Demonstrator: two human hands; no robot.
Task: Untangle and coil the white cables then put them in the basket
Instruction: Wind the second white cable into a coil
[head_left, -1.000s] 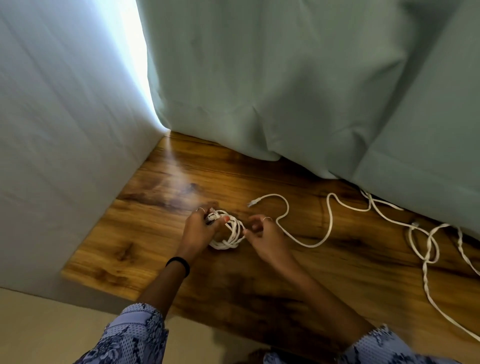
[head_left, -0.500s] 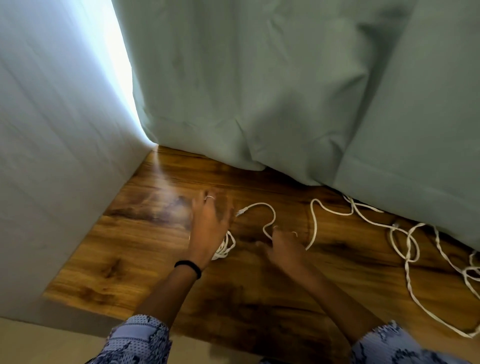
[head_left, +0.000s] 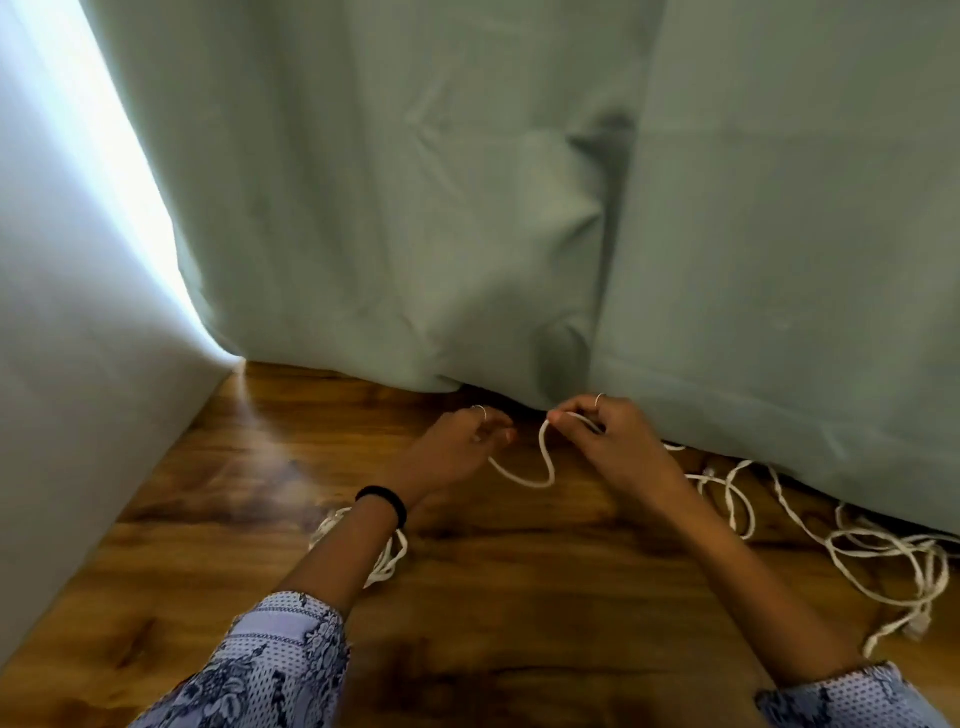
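A white cable (head_left: 524, 475) sags in a short loop between my two hands above the wooden table. My left hand (head_left: 457, 449) pinches one end of that loop, and my right hand (head_left: 610, 436) pinches the other end with its fingers curled. A small coiled bundle of white cable (head_left: 387, 561) lies on the table under my left forearm, partly hidden by it. To the right, a loose tangle of white cable (head_left: 883, 551) spreads along the foot of the curtain, ending in a plug (head_left: 917, 629). No basket is in view.
A green curtain (head_left: 467, 208) hangs down to the far edge of the wooden table (head_left: 519, 597) and covers part of the cables. A pale wall (head_left: 67, 364) runs along the left side.
My left hand has let go of the coiled bundle, which now lies on the table. Both hands moved forward toward the curtain and picked up a stretch of loose cable.
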